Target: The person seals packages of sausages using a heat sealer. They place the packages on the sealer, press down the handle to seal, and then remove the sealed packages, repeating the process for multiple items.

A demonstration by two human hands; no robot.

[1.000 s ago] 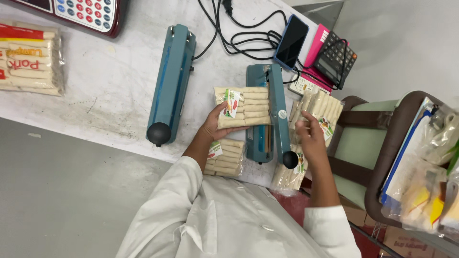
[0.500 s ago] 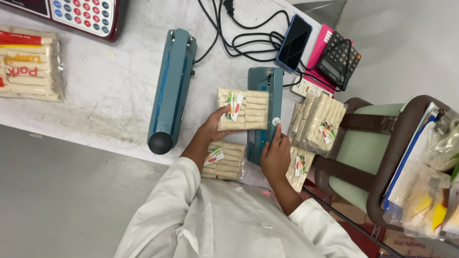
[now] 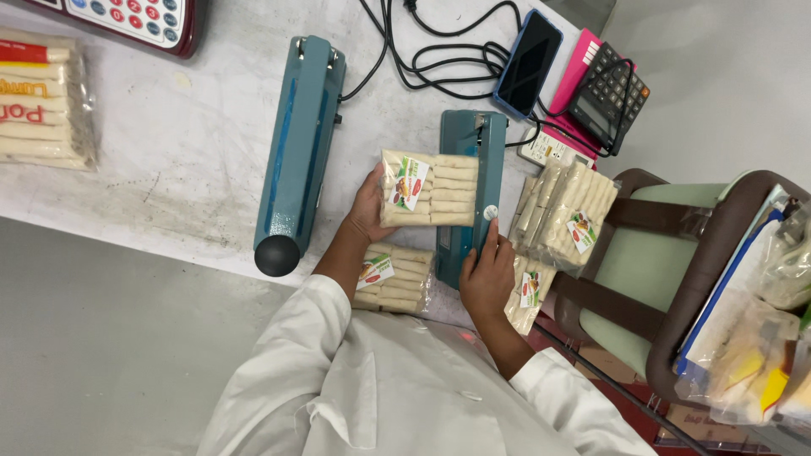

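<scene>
My left hand grips the left end of a clear packet of pale rolls with a colourful label. The packet's right end lies across the teal heat sealer. My right hand presses down on the sealer's near end, one finger by its white knob. Another packet of rolls lies under my left forearm. More packets are stacked to the right of the sealer, and one more lies beside my right wrist.
A second, longer teal sealer with a black knob lies to the left. A big bag of rolls sits far left. Black cables, a phone and a calculator lie behind. A brown chair with bags stands right.
My right hand let go of the packets at the right and came onto the sealer's arm, pressing it down. My left hand keeps the packet in place.
</scene>
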